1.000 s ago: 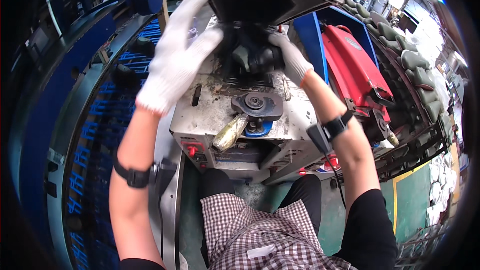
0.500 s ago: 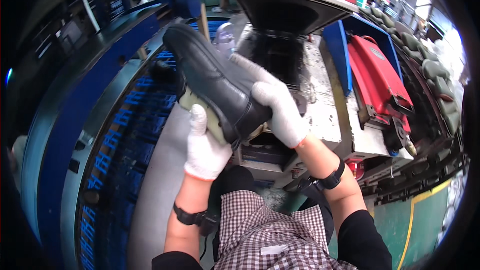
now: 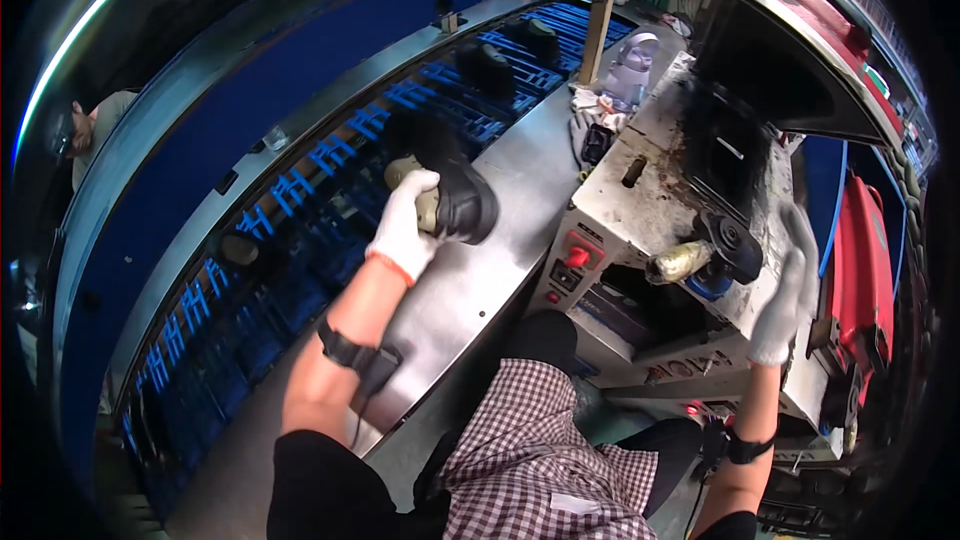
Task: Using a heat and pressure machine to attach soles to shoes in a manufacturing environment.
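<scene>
My left hand (image 3: 405, 227), in a white knit glove, grips a black leather shoe (image 3: 470, 202) with a tan sole. The shoe is over the edge between the blue-barred conveyor (image 3: 330, 155) and the metal ledge (image 3: 510, 165); its far part is dark against the conveyor. Off to the right, my gloved right hand (image 3: 785, 295) is empty, fingers stretched out and slightly blurred. It is nearest to the right side of a worn white machine (image 3: 625, 215), beside a black clamp part (image 3: 728, 245) with a tape-wrapped handle (image 3: 680, 263).
A pale purple bottle (image 3: 630, 70) and a dark glove-like bundle (image 3: 597, 140) lie at the ledge's far end. The machine's black-lined lid (image 3: 790, 65) stands raised. A red cover (image 3: 862, 250) sits at right. More dark shoes (image 3: 485, 68) lie on the conveyor; a person (image 3: 98, 130) is beyond it.
The shoe has moved from both hands, in front of me, to the conveyor side in my left hand alone. My right hand has let go and swung right. The view has turned.
</scene>
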A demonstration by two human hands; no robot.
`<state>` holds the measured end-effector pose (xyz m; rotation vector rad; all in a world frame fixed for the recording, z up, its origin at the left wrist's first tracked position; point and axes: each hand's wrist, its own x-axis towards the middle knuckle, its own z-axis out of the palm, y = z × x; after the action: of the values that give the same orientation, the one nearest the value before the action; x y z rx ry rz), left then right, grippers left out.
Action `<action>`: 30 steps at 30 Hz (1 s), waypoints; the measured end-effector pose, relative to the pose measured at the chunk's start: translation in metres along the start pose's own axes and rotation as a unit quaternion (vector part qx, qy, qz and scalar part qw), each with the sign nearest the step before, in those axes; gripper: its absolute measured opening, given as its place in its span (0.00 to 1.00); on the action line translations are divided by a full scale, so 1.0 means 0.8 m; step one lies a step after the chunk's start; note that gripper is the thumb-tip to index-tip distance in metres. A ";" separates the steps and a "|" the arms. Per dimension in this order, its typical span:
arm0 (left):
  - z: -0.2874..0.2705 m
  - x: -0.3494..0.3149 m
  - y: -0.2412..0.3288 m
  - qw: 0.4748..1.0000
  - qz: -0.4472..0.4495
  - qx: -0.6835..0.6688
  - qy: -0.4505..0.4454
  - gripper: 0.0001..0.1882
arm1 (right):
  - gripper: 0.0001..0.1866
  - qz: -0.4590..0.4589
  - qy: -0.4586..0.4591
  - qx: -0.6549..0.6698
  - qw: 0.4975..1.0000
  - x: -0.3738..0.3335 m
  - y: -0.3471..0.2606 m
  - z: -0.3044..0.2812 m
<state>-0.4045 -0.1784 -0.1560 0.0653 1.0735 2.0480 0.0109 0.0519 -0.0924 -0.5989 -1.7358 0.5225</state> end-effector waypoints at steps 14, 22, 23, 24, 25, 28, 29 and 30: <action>-0.129 0.338 0.076 0.884 0.202 0.326 0.268 0.28 | 0.21 -0.058 -0.055 -0.306 0.949 -0.070 0.072 -0.037; -0.131 0.326 0.081 0.975 0.143 0.161 0.050 0.30 | 0.21 -0.046 -0.025 -0.315 0.948 -0.074 0.085 -0.033; -0.120 0.313 0.069 0.959 0.154 0.220 0.096 0.31 | 0.21 -0.045 -0.023 -0.309 0.950 -0.074 0.086 -0.032; -0.109 0.297 0.052 0.938 0.144 0.267 0.168 0.34 | 0.21 -0.045 -0.020 -0.299 0.953 -0.074 0.088 -0.032; -0.097 0.280 0.032 0.934 0.165 0.251 0.193 0.36 | 0.21 -0.030 -0.026 -0.288 0.957 -0.074 0.088 -0.034; -0.117 0.197 0.043 0.900 0.227 0.363 0.083 0.47 | 0.22 0.008 -0.014 -0.217 0.976 -0.076 0.094 -0.039; -0.130 0.171 0.065 0.843 0.248 0.465 0.108 0.48 | 0.22 0.026 -0.011 -0.180 0.983 -0.076 0.096 -0.039; -0.144 0.139 0.066 0.723 0.359 0.530 0.259 0.47 | 0.22 0.053 -0.007 -0.154 0.987 -0.076 0.099 -0.040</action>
<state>-0.5572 -0.1970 -0.2253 0.5961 2.8434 1.7481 0.0639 0.0753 -0.1799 -0.9128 -1.8188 0.3335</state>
